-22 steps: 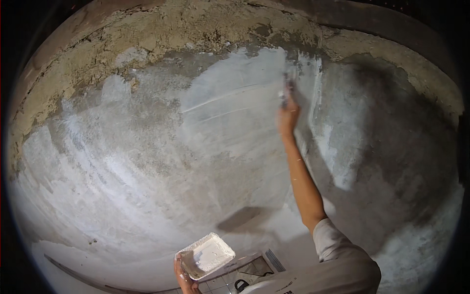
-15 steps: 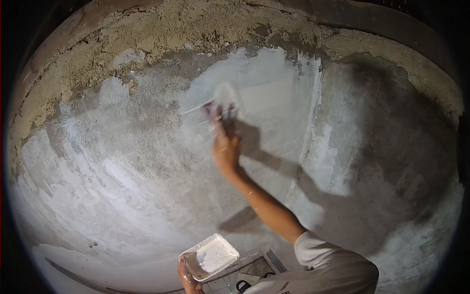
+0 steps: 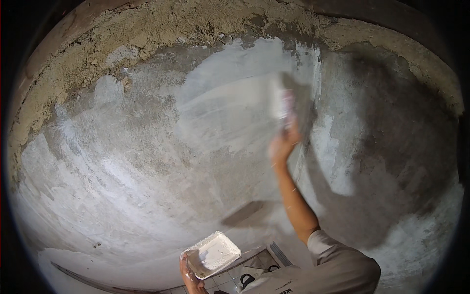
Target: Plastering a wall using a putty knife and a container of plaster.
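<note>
My right hand (image 3: 285, 141) is raised to the grey wall (image 3: 147, 147), closed on a wide plastering trowel (image 3: 282, 100) with a pale blade and a reddish grip. Motion smears the trowel and the fingers. Its blade lies against or very near a patch of fresh pale skim coat (image 3: 230, 100). Low in the view, my left hand (image 3: 191, 279) grips the left side of a shallow white rectangular tray (image 3: 237, 251). Smeared white plaster coats the tray's inside, and its open side faces up.
Along the top runs a rough band of sandy mortar (image 3: 161, 22) under a dark edge (image 3: 372, 22). A vertical corner line (image 3: 313, 108) divides the wall, with a deep shadow on its right. Below are floor tiles (image 3: 224, 280) and a dark looped object (image 3: 247, 280).
My right hand has swept the trowel to the right across the pale patch, up to the corner line. The grip has turned more upright. My left hand and tray have barely moved.
</note>
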